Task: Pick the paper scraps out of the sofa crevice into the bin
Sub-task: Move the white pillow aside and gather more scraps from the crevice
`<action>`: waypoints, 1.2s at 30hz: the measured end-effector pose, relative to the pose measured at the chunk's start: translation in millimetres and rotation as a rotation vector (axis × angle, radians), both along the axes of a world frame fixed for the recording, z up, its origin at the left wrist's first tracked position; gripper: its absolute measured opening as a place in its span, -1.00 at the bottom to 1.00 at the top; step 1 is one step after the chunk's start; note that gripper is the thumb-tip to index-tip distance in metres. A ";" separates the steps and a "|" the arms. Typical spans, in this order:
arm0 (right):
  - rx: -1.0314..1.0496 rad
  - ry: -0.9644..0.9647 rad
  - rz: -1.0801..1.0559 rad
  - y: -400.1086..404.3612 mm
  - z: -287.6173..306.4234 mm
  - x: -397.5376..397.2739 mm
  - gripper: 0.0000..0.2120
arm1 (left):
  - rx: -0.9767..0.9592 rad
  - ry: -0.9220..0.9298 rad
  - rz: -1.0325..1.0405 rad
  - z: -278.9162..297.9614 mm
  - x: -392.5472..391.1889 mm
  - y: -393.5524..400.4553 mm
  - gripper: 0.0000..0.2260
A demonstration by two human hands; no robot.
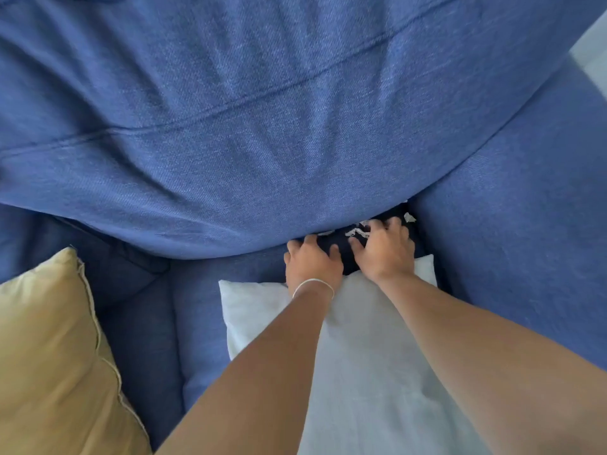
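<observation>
Several white paper scraps [356, 232] lie in the dark crevice [341, 247] between the blue sofa's back cushion [249, 133] and its seat, near the right armrest. One more scrap [409, 218] sits at the crevice's right end. My left hand [312, 262], with a thin white band at the wrist, rests fingers spread at the crevice's edge, pressing against the back cushion. My right hand [384, 251] lies palm down with fingers spread over the scraps, fingertips touching them. Neither hand visibly grips anything. No bin is in view.
A white pillow [361, 356] lies on the seat under both forearms. A yellow cushion [49, 356] sits at the lower left. The blue armrest [525, 241] rises close on the right of the crevice. A strip of pale floor or wall [591, 50] shows at the top right.
</observation>
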State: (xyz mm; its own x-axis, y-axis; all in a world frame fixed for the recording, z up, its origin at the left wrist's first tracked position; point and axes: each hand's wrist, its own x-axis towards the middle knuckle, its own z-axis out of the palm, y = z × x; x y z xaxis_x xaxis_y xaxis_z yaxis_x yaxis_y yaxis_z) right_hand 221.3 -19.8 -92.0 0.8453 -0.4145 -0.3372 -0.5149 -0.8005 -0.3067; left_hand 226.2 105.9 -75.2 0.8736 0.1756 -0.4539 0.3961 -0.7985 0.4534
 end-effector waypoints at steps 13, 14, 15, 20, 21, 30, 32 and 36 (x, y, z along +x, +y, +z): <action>0.088 -0.165 -0.204 0.0 -37.0 8.5 -0.85 | 0.034 0.010 0.484 -37.6 30.8 -26.4 -0.71; 0.103 -0.176 -0.207 -1.0 -37.4 6.9 -0.86 | 0.007 -0.005 0.488 -36.8 30.2 -26.5 -0.76; 0.118 -0.186 -0.212 -1.9 -37.3 5.1 -0.86 | -0.022 -0.021 0.490 -35.4 28.9 -26.1 -0.80; 0.223 -0.213 -0.251 -4.0 -28.5 -6.8 -0.84 | -0.185 -0.097 0.357 -26.7 4.7 -14.5 -0.89; 0.233 -0.221 -0.231 -4.7 -25.3 -10.7 -0.84 | -0.198 -0.097 0.284 -23.8 -2.5 -11.4 -0.89; 0.193 -0.231 -0.144 -24.2 14.5 -84.8 -0.82 | -0.374 -0.178 -0.053 18.7 -43.4 -7.3 -0.76; 0.188 -0.276 -0.229 -23.5 24.7 -118.6 -0.81 | -0.406 -0.162 -0.119 31.9 -66.0 -18.3 -0.85; 0.391 -0.458 -0.595 -21.3 50.9 -205.7 -0.77 | -0.436 -0.155 -0.317 60.0 -117.1 -45.9 -0.87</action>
